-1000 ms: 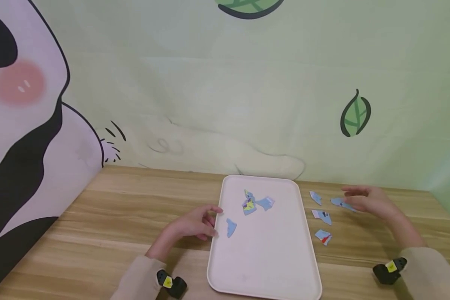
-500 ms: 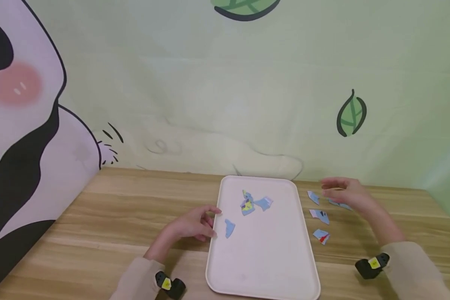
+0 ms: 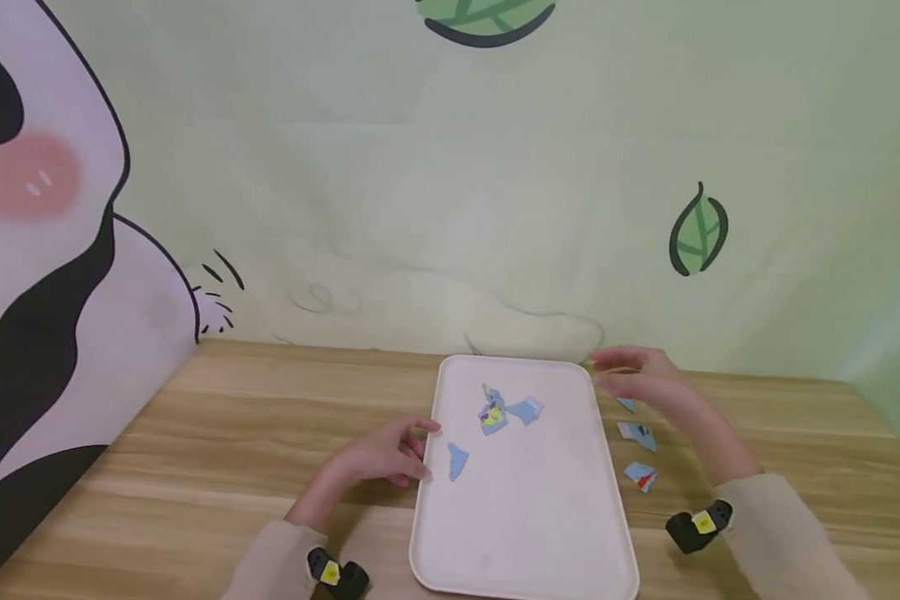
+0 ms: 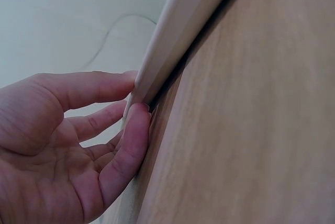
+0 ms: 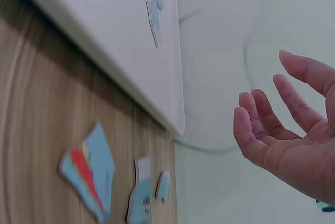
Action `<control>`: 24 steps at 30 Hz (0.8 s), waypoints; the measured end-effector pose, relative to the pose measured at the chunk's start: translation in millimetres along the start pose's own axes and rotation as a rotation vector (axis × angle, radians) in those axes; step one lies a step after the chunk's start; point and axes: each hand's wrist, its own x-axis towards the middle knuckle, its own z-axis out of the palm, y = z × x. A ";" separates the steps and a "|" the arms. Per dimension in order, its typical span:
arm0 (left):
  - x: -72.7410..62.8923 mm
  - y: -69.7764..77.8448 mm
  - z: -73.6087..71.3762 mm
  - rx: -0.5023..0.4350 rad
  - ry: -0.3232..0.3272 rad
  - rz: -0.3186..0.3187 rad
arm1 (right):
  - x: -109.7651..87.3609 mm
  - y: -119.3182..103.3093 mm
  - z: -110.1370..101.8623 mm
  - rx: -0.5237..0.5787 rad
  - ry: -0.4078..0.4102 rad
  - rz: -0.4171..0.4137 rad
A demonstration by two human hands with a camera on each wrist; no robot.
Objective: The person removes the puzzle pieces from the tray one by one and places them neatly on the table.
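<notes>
My left hand (image 3: 390, 450) is at the left rim of a white tray (image 3: 525, 533). In the left wrist view its fingertips hold the rim (image 4: 157, 62), one on the top edge and another against the outer side. My right hand (image 3: 637, 379) hovers near the tray's back right corner, fingers loosely bent and nothing in them. Inside the tray lie a yellow-and-blue puzzle piece cluster (image 3: 493, 414), a blue-and-lilac piece (image 3: 527, 410) touching or close beside it, and a plain blue piece (image 3: 457, 461) nearer the left rim.
Right of the tray, a piece with red (image 3: 642, 477), a pink-and-blue piece (image 3: 636, 435) and a partly covered blue piece (image 3: 627, 405) lie on the wooden table (image 3: 285, 392). A pale green wall (image 3: 420, 208) with a panda and leaves stands behind the table.
My right hand has moved left, from over the far right puzzle piece to the tray's back right corner. The left hand stays on the rim, and the pieces have not moved.
</notes>
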 end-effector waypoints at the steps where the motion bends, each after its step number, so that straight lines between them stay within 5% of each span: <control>1: -0.2 -0.9 -0.5 0.000 0.001 -0.001 | 1.8 -2.6 4.4 0.000 -0.004 -0.004; 24: 0.1 -1.5 -2.3 -0.023 -0.032 0.015 | 32.8 -8.2 68.4 -0.033 -0.043 0.047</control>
